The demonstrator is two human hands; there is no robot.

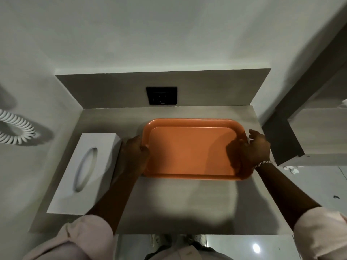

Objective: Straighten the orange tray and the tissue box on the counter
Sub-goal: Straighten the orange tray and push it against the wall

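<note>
Evidently the orange tray (191, 149) is the piece being squared up at this moment: it lies flat toward the far right of the grey surface (169, 205), its long sides running roughly parallel to the back wall, and a hand grips each short end. The left hand (134, 150) is closed over the tray's left rim, thumb hooked inside the lip; the right hand (252, 150) is curled over the right rim with fingers draped into the tray, a bracelet (262, 164) at the wrist. Holding both ends at once gives the leverage to turn or slide the tray without lifting it, which I judge to be the purpose. The tissue box (84, 171) sits to the left, white, with an oval slot, and it is plainly skewed, its near end swung out toward the surface's left edge; it looks untouched and probably comes next. The left forearm lies just beside the box's right side, so there is little room on that side for shifting the tray leftward. A black wall socket (161, 95) sits on the backsplash behind the tray, clear of it. A white coiled cord (16, 129) hangs on the left wall, well apart from everything.
</note>
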